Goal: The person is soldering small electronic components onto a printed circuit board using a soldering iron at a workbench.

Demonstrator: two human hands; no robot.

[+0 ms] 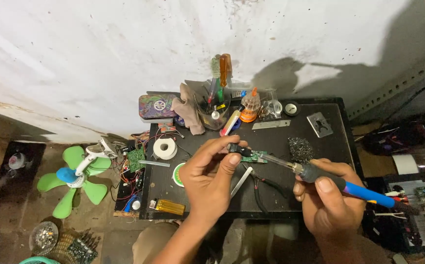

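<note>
left grip (212,171) pinching circuit board (254,157), right grip (327,195) clasping soldering iron (320,175)

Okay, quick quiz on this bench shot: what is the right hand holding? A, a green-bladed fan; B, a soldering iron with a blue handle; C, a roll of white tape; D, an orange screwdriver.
B: the right hand grips a soldering iron whose tip reaches the small circuit board pinched by the left hand.
</note>
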